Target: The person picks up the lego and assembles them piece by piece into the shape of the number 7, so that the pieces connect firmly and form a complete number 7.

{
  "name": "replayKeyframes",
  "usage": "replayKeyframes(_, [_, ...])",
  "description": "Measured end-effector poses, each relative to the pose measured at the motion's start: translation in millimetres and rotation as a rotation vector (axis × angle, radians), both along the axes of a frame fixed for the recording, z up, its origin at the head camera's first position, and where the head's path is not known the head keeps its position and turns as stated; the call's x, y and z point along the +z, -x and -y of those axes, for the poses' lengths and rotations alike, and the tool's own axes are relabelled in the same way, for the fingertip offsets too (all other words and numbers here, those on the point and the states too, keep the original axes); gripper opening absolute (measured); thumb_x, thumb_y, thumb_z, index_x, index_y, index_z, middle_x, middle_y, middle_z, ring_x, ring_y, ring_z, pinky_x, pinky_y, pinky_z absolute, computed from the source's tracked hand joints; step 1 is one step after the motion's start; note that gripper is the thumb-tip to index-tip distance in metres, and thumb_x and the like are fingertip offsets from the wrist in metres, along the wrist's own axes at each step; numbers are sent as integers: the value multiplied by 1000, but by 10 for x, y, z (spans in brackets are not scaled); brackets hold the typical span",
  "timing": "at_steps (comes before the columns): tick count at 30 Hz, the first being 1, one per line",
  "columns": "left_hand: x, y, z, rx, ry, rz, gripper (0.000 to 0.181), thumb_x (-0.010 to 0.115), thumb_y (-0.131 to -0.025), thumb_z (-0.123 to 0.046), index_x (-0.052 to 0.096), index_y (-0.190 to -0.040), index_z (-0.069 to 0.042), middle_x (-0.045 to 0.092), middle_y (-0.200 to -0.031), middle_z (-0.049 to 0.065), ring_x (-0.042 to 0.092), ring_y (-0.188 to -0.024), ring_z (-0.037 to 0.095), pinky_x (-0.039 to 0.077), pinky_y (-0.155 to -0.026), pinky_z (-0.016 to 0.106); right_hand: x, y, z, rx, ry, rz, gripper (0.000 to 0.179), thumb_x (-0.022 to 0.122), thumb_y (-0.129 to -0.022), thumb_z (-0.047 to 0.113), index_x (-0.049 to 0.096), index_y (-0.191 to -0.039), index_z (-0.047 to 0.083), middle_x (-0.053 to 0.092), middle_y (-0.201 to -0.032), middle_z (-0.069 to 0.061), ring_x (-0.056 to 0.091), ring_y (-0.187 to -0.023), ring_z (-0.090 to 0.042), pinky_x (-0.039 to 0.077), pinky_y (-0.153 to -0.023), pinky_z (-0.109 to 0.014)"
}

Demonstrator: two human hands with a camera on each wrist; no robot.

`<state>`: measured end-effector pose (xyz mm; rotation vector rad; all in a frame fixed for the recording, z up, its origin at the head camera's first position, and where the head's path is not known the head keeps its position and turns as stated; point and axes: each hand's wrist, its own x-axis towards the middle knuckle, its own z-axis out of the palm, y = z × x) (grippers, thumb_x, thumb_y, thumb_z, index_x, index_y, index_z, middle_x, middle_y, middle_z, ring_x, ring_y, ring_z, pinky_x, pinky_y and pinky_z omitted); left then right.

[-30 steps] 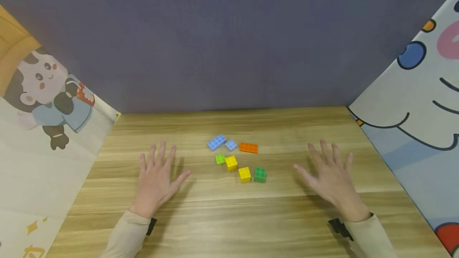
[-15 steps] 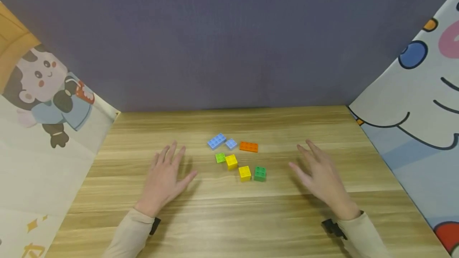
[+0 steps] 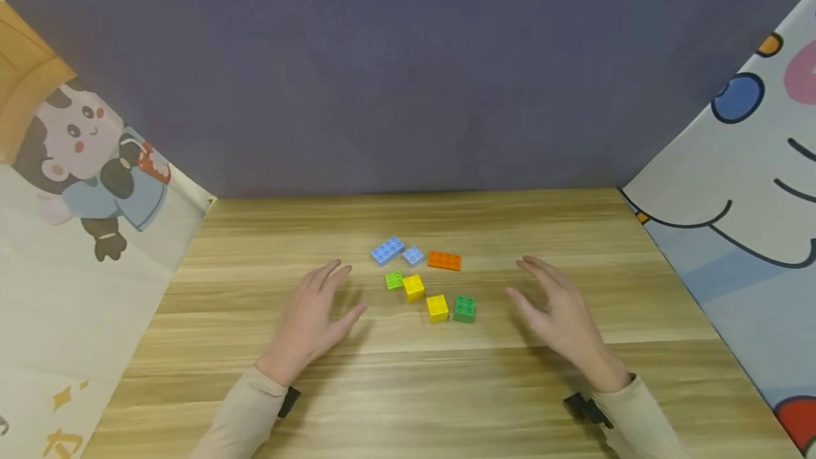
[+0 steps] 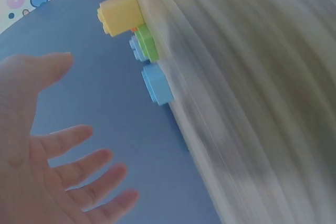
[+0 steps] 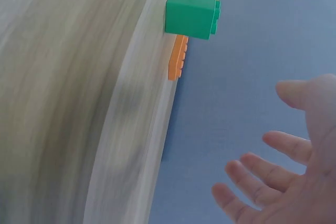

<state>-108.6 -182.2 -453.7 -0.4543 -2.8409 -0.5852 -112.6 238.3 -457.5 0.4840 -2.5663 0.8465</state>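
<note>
Toy building bricks lie loosely grouped mid-table between two empty hands. The left hand [image 3: 310, 321] hovers left of them, fingers relaxed and thumb spread, nearest the small lime green brick [image 3: 394, 280]. On the other side the right hand [image 3: 564, 317] is held with loose fingers, closest to the green brick [image 3: 464, 309]. Two yellow bricks, one [image 3: 414, 287] beside the lime one and another [image 3: 437, 309] beside the green, sit in front. Behind them are a long blue brick [image 3: 387, 251], a small blue brick [image 3: 413, 256] and a flat orange brick [image 3: 444, 261]. Both wrist views show the palms apart from the bricks.
The wooden table [image 3: 408, 395] ends at a dark grey-blue panel [image 3: 408, 76] at the back. Printed cartoon panels flank it, one on the left [image 3: 83, 289] and one on the right [image 3: 752, 282]. Each sleeve has a black strap device at the cuff.
Both hands have moved inward toward the bricks, the left one to the right and the right one to the left. Their spread fingers have relaxed and drawn closer together. The bricks stay put.
</note>
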Motion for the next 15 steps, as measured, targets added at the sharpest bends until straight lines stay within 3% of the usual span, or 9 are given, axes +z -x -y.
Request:
replayKeyframes(8, [17,10,-139,-4,-136,81,80,83,-91,-46,53,-155,-8,55,-158,20,54,-143,44,45,-118,65,16,3,65,14,13,62,55,79,-97,22,62,-142,-3,63,-147,-25,62,-131,-46,50,-109,-66])
replayKeyframes(15, [19,10,-264,-28,-177,127,72,83,-91,-43,58,-151,-10,60,-154,16,58,-140,41,48,-116,62,4,2,107,41,29,66,51,81,-95,17,64,-139,-2,68,-140,-23,71,-116,-41,60,-94,-60])
